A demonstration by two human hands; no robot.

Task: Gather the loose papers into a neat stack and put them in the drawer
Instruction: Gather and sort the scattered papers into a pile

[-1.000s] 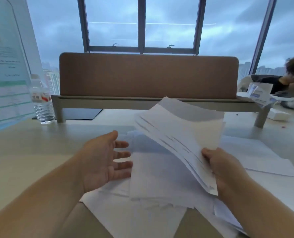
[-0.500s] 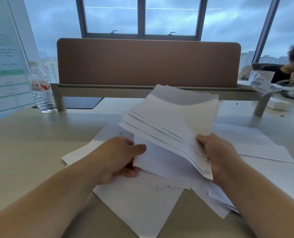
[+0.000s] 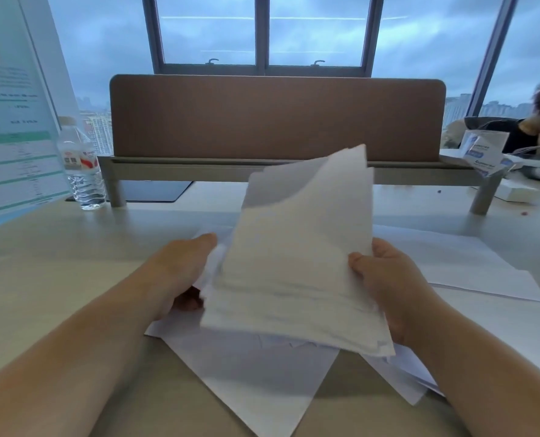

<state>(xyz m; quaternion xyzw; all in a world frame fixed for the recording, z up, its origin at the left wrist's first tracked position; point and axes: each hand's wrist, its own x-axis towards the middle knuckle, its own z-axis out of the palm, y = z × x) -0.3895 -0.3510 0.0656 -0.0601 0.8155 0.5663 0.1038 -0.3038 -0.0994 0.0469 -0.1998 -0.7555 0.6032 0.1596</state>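
Hands: left hand [image 3: 180, 272] and right hand [image 3: 385, 279] each grip an edge of the uneven white paper bundle [image 3: 297, 263]; tap edges flush on the pale wooden desk [image 3: 57, 279] next.

A brown board [image 3: 276, 118] stands up at the back of the table [image 3: 51, 257]. A water bottle [image 3: 82, 165] stands on the left, near a big printed sign [image 3: 13, 121]. Behind is a window [image 3: 264, 29] with grey sky. A person [image 3: 533, 127] sits far right, beside a small white box [image 3: 515, 192].
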